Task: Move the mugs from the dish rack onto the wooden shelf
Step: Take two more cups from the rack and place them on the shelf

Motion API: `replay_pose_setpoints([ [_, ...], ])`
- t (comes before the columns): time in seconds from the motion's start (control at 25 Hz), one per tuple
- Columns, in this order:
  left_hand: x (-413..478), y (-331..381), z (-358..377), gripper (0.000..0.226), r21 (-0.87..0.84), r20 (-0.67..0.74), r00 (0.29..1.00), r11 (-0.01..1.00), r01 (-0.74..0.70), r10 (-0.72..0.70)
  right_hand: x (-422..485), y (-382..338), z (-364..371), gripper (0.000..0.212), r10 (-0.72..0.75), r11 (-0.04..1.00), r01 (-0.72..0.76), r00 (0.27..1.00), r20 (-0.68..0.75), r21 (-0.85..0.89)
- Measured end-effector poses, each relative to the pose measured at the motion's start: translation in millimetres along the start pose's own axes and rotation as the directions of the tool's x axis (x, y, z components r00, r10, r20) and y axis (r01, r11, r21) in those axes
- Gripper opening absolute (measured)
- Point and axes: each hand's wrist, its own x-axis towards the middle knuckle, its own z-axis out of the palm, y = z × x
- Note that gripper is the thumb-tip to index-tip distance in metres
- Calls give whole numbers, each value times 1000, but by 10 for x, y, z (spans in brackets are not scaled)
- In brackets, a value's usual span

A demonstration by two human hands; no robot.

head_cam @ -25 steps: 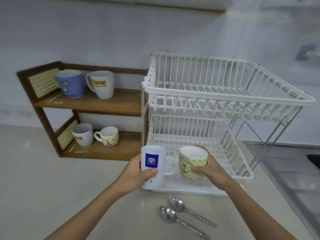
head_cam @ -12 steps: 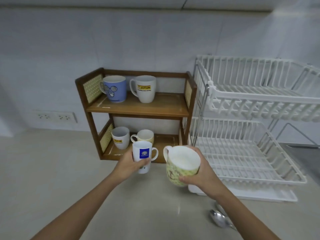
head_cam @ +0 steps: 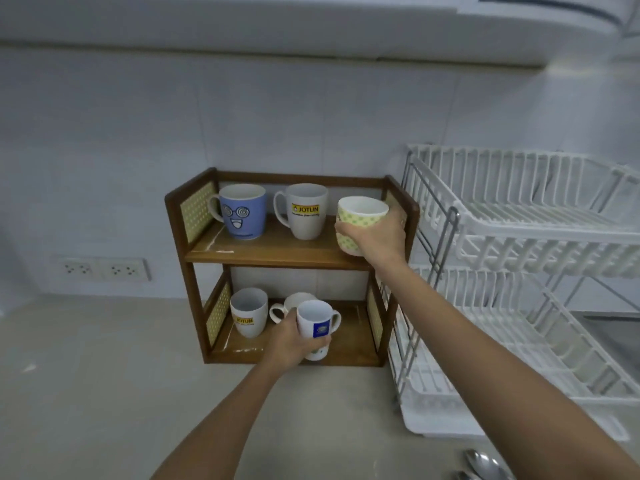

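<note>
My right hand [head_cam: 379, 237] grips a yellow-green patterned mug [head_cam: 358, 220] at the right end of the wooden shelf's [head_cam: 277, 254] upper board, beside a white Jotun mug [head_cam: 304, 211] and a blue face mug [head_cam: 242, 211]. My left hand [head_cam: 294, 341] grips a white mug with a blue logo [head_cam: 317, 325] at the front of the lower board, in front of a cream mug [head_cam: 294, 303] and a second white Jotun mug [head_cam: 248, 317]. I cannot tell whether either held mug touches its board. The white two-tier dish rack [head_cam: 519, 237] at the right holds no mugs.
Two metal spoons [head_cam: 485, 464] lie on the beige counter at the bottom right. A steel sink edge [head_cam: 613, 327] shows behind the rack. Wall sockets [head_cam: 104, 269] sit left of the shelf. The rack presses close against the shelf's right side.
Both hands carried their mugs from the rack's front to the shelf: the right one rose to the upper board, the left one reached the lower board. The view shifted left.
</note>
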Motion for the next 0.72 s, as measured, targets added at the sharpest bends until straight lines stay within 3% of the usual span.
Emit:
replay_pose_setpoints([
  [0.12,144,2,40,65,37,39,998,998,-48,47,307,76,146,96,-7,992,9,1000,14,-125],
  [0.52,378,-160,133,66,44,94,995,998,-40,36,615,276,364,89,18,995,-11,998,67,-103],
  [0.64,390,-183,167,67,45,68,998,999,-19,16,279,270,249,80,-154,982,154,988,10,-113],
  [0.72,403,-162,182,67,32,51,999,999,-8,6,-250,502,166,69,-332,936,316,939,-90,-158],
])
